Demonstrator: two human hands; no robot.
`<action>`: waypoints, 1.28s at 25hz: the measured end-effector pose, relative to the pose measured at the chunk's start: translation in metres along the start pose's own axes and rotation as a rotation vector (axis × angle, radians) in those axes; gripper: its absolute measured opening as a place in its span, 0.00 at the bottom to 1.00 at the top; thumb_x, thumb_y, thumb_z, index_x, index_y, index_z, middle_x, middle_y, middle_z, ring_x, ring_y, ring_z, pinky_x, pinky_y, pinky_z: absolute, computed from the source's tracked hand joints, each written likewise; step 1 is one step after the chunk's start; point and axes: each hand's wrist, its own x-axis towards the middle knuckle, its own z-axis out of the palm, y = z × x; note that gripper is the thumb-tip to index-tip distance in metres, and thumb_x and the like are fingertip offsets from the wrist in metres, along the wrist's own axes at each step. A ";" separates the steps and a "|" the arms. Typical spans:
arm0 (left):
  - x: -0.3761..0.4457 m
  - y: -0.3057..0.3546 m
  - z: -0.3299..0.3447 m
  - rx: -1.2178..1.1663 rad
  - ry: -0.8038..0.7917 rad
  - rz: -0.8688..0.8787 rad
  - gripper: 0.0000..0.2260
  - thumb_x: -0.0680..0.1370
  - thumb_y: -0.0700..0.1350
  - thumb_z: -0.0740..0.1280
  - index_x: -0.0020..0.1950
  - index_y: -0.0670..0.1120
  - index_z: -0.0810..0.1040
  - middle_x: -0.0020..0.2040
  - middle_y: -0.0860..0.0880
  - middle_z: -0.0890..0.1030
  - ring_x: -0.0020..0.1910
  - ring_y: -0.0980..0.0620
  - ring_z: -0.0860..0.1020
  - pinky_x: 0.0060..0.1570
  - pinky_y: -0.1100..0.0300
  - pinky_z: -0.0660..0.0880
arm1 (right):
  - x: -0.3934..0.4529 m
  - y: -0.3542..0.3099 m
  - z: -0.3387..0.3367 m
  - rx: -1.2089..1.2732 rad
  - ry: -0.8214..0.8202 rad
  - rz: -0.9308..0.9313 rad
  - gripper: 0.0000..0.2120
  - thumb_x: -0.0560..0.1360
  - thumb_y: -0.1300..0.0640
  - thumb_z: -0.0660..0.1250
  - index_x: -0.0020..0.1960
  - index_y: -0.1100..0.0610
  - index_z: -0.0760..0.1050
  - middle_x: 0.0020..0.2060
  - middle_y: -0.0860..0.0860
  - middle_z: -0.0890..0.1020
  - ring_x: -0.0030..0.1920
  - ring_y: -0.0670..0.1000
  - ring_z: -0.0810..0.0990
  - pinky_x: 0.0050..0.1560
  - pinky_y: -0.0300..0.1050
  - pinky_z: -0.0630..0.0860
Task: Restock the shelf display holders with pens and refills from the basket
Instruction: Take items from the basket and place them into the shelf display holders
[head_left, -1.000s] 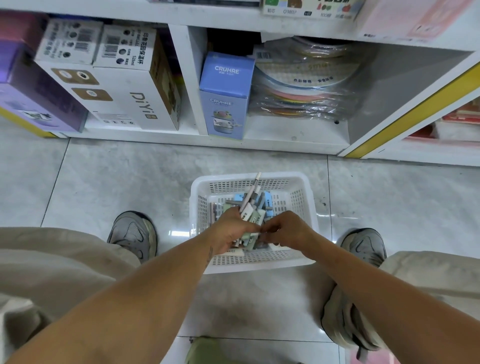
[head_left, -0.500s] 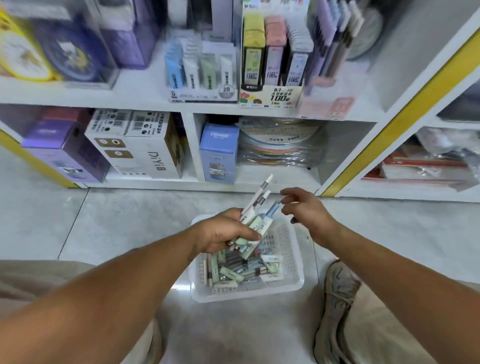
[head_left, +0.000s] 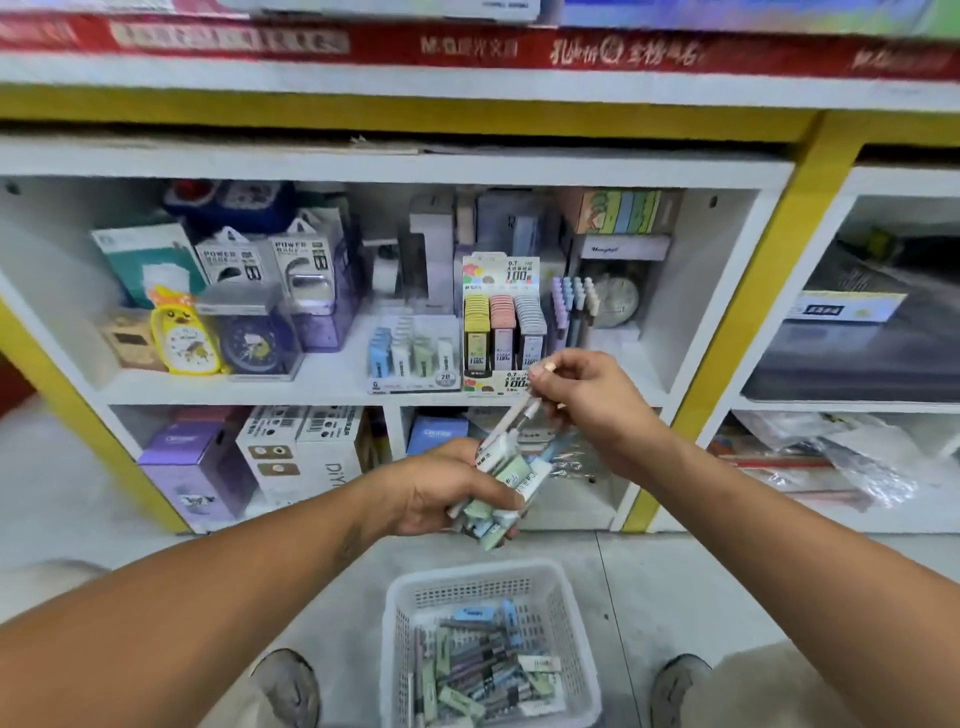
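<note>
Head view — left hand (head_left: 441, 486) around bundle (head_left: 506, 480), right hand (head_left: 587, 400) pinching pen (head_left: 514, 421).

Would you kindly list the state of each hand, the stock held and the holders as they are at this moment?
left hand: grips a bundle of pens and refills
right hand: pinches the top of one pen in the bundle
basket: on the floor, partly filled
refill holder: on the shelf, well stocked
pen holder: upright pens, partly filled

Head camera faces forward and down, close to the shelf (head_left: 395, 166).
</note>
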 end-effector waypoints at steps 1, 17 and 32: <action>-0.002 0.009 0.002 -0.019 0.007 0.015 0.10 0.73 0.28 0.70 0.53 0.37 0.78 0.44 0.36 0.83 0.39 0.40 0.83 0.42 0.50 0.81 | 0.002 -0.008 0.002 0.018 0.011 -0.028 0.09 0.80 0.58 0.67 0.41 0.57 0.76 0.29 0.48 0.79 0.29 0.47 0.76 0.27 0.39 0.71; 0.029 0.045 -0.011 -0.102 0.166 -0.061 0.15 0.73 0.30 0.69 0.59 0.36 0.75 0.44 0.37 0.84 0.40 0.40 0.84 0.38 0.48 0.82 | 0.051 -0.039 -0.063 -0.065 0.449 -0.317 0.07 0.78 0.63 0.69 0.54 0.60 0.73 0.33 0.53 0.81 0.31 0.47 0.80 0.32 0.37 0.76; 0.064 0.088 -0.014 -0.197 0.201 0.061 0.13 0.73 0.29 0.69 0.57 0.34 0.78 0.43 0.35 0.84 0.38 0.40 0.84 0.35 0.50 0.82 | 0.092 0.001 -0.089 -0.852 0.276 -0.473 0.06 0.80 0.55 0.66 0.47 0.53 0.69 0.36 0.53 0.83 0.40 0.60 0.83 0.42 0.57 0.80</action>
